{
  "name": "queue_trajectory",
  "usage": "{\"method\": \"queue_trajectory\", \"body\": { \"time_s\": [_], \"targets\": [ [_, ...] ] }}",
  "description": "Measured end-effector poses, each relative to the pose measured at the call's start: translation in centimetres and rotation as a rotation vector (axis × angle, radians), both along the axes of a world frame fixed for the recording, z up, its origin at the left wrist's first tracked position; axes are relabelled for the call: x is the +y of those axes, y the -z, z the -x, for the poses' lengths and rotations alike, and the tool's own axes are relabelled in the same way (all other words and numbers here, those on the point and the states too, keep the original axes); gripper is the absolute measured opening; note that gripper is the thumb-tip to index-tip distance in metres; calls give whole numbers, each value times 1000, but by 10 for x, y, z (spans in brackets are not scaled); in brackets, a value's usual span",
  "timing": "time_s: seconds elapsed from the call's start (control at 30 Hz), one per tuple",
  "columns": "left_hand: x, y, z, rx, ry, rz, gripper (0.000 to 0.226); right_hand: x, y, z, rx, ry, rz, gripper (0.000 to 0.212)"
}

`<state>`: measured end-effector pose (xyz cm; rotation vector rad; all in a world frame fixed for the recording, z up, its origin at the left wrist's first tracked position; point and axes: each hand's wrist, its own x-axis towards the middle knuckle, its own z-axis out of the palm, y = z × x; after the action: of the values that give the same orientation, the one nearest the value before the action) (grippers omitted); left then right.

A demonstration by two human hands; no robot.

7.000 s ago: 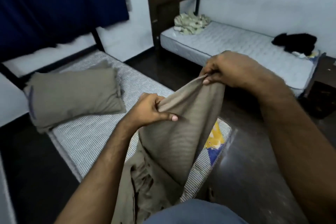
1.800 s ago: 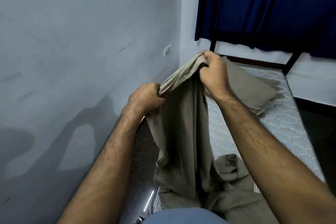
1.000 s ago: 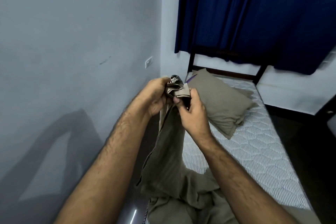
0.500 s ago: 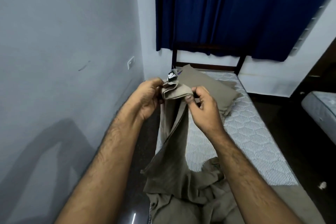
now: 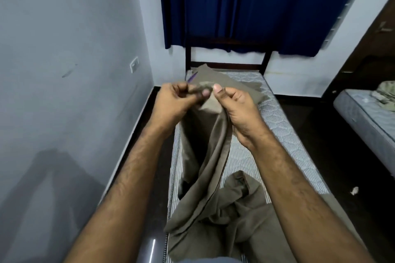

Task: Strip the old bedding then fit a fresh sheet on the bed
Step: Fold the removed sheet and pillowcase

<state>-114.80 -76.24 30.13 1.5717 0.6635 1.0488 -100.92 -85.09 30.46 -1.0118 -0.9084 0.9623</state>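
Sheet (image 5: 211, 177), olive-brown, hangs from both hands out over the near half of the bed, its top edge bunched between them at about chest height. From that edge it drops in long folds between the forearms, then piles in loose creases on the mattress (image 5: 277, 117) close to the person's body, with one fold spilling over the mattress's left side toward the dark floor (image 5: 320, 134).

Left hand (image 5: 173, 102) has its fingers curled in, pinching the gathered edge between thumb and fingertips; the cloth there is blurred, so the exact fold it has hold of is hard to make out. Right hand (image 5: 237, 107) is just beside it, palm turned toward the camera, fingers curled round the sheet's edge with the thumb raised at the top. The two hands nearly touch, with only a short stretch of cloth between them.

Beyond the hands, at the head of the bed, lies a pillow (image 5: 230, 83) in a cover of the same colour, partly hidden by them. The mattress is striped and quilted, bare where the sheet does not cover it. A dark headboard frame (image 5: 226, 64) stands behind the pillow, and a blue curtain (image 5: 245, 6) hangs above it. A pale wall (image 5: 64, 70) runs along the left, carrying a small switch plate (image 5: 134, 64). At the right edge is a second bed (image 5: 367, 117) with some crumpled cloth (image 5: 384, 96) on it.
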Motion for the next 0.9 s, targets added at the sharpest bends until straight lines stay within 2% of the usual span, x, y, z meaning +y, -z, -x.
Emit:
{"method": "queue_trajectory", "body": {
  "time_s": [0.13, 0.23, 0.27, 0.3, 0.37, 0.47, 0.6, 0.67, 0.73, 0.83, 0.9],
  "targets": [
    [6, -11, -10, 67, -294, -238, 28, -2, 6, -10, -340, 35, -97, 14],
    [-13, -28, -28, -89, -199, -249, 26, 1, 23, -19, -771, 254, -84, 8],
    [-18, -31, -35, -154, -168, -230, 26, 1, 31, -19, -860, 343, -67, 7],
    [-23, -33, -40, -189, -157, -220, 26, 0, 39, -20, -921, 426, -44, 15],
    [-28, -34, -46, -194, -181, -243, 28, -2, 62, -30, -1001, 528, 41, 23],
    [-31, -41, -42, -215, -269, -273, 31, -5, 107, -51, -1044, 558, 251, 32],
    [-29, -53, -23, -431, -338, -187, 22, -20, 142, -82, -1043, 559, 631, 24],
    [-28, -59, -13, -543, -343, -99, 22, -29, 137, -92, -1009, 555, 692, 21],
    [-30, -57, -6, -459, -316, -82, 21, -34, 112, -88, -996, 526, 511, 16],
    [-42, -35, -13, -88, -116, -81, 20, -36, 49, -63, -1064, 415, 165, 2],
    [-55, -21, -21, 101, 117, -114, 34, -36, 7, -48, -1050, 415, 66, 14]
  ]
}}
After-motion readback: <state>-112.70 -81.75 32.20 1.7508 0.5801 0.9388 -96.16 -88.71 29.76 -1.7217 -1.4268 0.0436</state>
